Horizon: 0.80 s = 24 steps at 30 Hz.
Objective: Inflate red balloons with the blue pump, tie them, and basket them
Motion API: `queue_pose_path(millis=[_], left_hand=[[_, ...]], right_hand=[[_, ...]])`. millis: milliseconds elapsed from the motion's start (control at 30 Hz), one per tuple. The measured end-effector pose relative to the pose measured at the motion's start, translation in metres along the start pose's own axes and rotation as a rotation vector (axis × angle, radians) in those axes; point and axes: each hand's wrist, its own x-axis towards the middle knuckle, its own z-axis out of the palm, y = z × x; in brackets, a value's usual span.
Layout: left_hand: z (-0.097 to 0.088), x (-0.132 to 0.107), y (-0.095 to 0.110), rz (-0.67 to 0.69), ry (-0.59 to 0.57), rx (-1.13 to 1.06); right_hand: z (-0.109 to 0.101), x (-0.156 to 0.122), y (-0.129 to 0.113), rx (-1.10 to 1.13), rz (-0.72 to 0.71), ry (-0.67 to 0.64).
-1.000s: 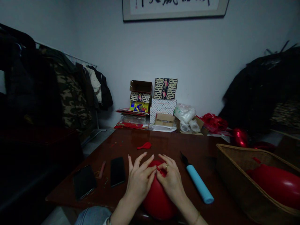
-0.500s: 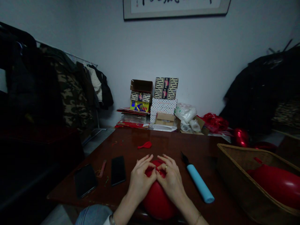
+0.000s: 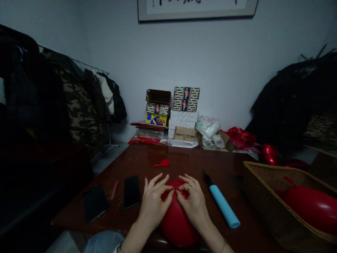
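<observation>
An inflated red balloon [image 3: 177,221] lies at the near edge of the dark wooden table [image 3: 189,165], its neck pointing away from me. My left hand [image 3: 154,203] and my right hand [image 3: 193,203] both rest on its far end, thumb and forefinger of each pinching the neck between them. The other fingers of both hands are spread. A ring is on my right hand. A blue hand pump [image 3: 222,204] with a black nozzle lies just right of my right hand.
Two dark phones [image 3: 132,192] [image 3: 94,203] and a pinkish stick [image 3: 114,190] lie left of my hands. A flat red balloon [image 3: 162,163] lies further back. A wicker basket [image 3: 265,196] at the right holds red balloons [image 3: 313,207]. Boxes [image 3: 181,112] stand by the wall.
My left fingers curled in to the balloon neck half a second ago, and they are now spread again with the pinch kept. The balloon and my right hand stayed in place.
</observation>
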Motion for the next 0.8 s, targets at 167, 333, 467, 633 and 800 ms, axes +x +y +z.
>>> queue_pose_path(millis=[167,333,467,633,800], left_hand=[[-0.002,0.001,0.002,-0.076,-0.162,-0.049],[-0.007,0.004,-0.001,-0.067,-0.236,-0.091],[-0.005,0.005,-0.003,-0.034,-0.244,-0.116],[0.006,0.002,-0.001,-0.053,-0.141,-0.069],[0.015,-0.005,0.000,-0.042,-0.048,-0.011]], right_hand=[[0.001,-0.001,0.000,0.001,-0.024,0.013],[0.002,-0.001,-0.003,-0.018,-0.056,0.008],[0.004,-0.002,-0.007,-0.049,-0.094,0.025],[0.005,-0.002,-0.008,-0.083,-0.095,0.064],[0.008,-0.003,-0.007,-0.091,-0.068,0.086]])
